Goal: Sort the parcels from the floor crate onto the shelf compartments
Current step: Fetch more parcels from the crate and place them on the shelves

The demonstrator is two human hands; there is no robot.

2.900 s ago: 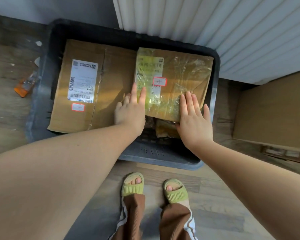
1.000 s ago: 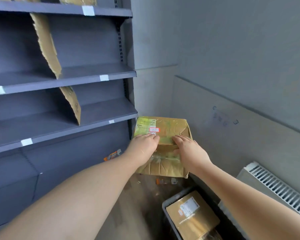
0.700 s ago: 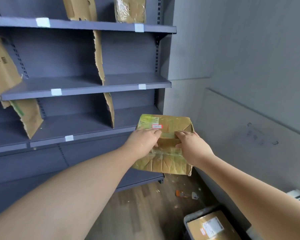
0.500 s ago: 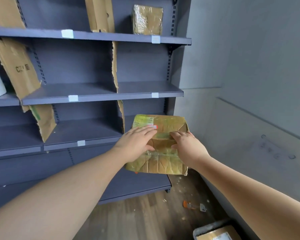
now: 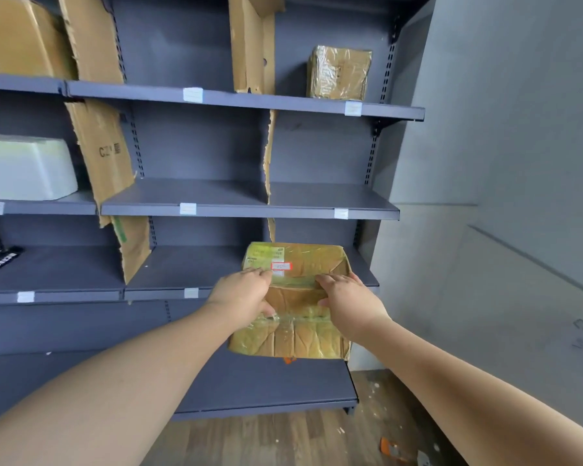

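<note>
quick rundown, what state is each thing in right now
taped parcel, held up by both hands
left hand, grips the taped parcel
right hand, grips the taped parcel
wrapped parcel, standing in the upper right compartment
foam box, resting on a left shelf
cardboard divider, torn along its edge

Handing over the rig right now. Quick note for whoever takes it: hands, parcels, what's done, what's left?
Hands: left hand and right hand both grip the taped parcel, held in front of the right compartment, third level down, of the shelf.
Done: one wrapped parcel stands in the top right compartment.
Left: shelve the held parcel. The crate is out of view, so the remaining count is unknown.
</note>
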